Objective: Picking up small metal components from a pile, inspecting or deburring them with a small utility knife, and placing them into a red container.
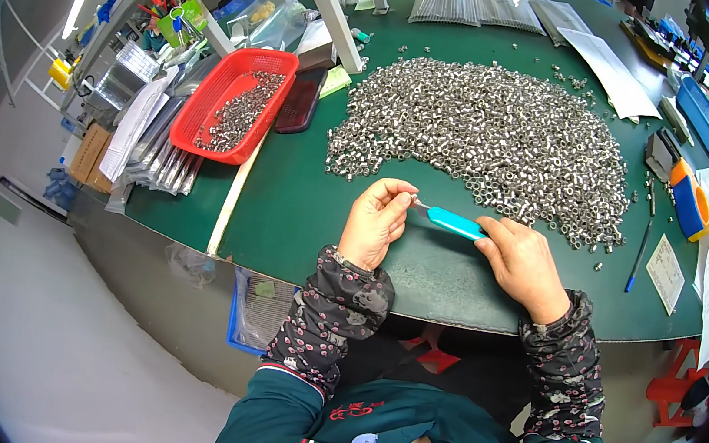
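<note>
My left hand [373,224] is raised over the near part of the green table [285,214], thumb and forefinger pinched on a small metal ring [413,198], mostly hidden by the fingertips. A utility knife with a turquoise handle [456,223] is gripped in my right hand [526,263]. Its short blade points left and reaches the ring at my left fingertips; whether it touches cannot be made out. Just beyond both hands spreads a wide heap of small silvery metal rings [486,140].
A red plastic basket [283,63] with some metal rings stands at the left, beside a dark shallow tray [302,100]. Bagged parts [454,4] lie at the far edge. To the right are a blue pen [637,258], a paper card [666,273] and a blue-orange object [691,202].
</note>
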Demonstrator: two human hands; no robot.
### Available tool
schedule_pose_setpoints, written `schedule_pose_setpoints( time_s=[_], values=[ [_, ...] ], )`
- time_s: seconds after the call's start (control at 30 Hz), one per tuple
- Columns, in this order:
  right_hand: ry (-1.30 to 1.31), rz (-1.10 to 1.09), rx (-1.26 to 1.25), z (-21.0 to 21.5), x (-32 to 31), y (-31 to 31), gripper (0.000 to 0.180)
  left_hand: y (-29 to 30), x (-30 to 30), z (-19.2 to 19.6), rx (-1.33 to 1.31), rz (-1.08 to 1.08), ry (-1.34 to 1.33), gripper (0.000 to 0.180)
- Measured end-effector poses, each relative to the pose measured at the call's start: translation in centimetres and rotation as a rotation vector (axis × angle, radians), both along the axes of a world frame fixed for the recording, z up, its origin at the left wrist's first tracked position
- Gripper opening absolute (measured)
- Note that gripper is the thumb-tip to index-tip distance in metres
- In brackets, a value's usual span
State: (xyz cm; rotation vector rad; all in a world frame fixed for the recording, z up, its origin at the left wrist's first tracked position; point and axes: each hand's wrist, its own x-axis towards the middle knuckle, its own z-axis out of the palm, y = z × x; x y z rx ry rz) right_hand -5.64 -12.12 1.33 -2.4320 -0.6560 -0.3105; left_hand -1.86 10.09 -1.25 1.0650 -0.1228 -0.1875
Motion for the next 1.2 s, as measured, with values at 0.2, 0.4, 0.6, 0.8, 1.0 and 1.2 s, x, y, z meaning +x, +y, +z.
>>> schedule_pose_setpoints(
  time_s=[0.2, 0.4, 0.6, 0.8, 1.0, 1.2],
  values=[
    [0.025, 0.003, 0.029, -0.05, 0.04, 0.04, 0.020, -0.11, -0.07, 0.04, 0.044, 0.027, -0.013, 0.010],
    [0.029, 0.002, 0.052, -0.25, 0.12, 0.05, 0.020, -0.12, -0.12, -0.02, 0.065, 0.020, -0.021, 0.011],
    [-0.061, -0.040, -0.038, -0.20, -0.14, 0.23, 0.020, -0.03, -0.05, -0.07, 0.133, 0.016, -0.013, 0.010],
    [-0.315, -0.057, -0.069, -0.03, -0.12, 0.66, 0.029, 0.09, 0.01, 0.18, 0.035, 0.009, 0.080, 0.009],
    [-0.299, -0.137, 0.017, 0.00, -0.02, 0.32, 0.033, 0.59, 0.24, -0.27, -0.063, -0.031, 0.113, 0.010],
    [-0.235, -0.086, -0.052, -0.20, 0.01, 0.40, 0.025, 0.57, 0.19, -0.14, -0.075, -0.026, 0.108, 0.010]
  ],
)
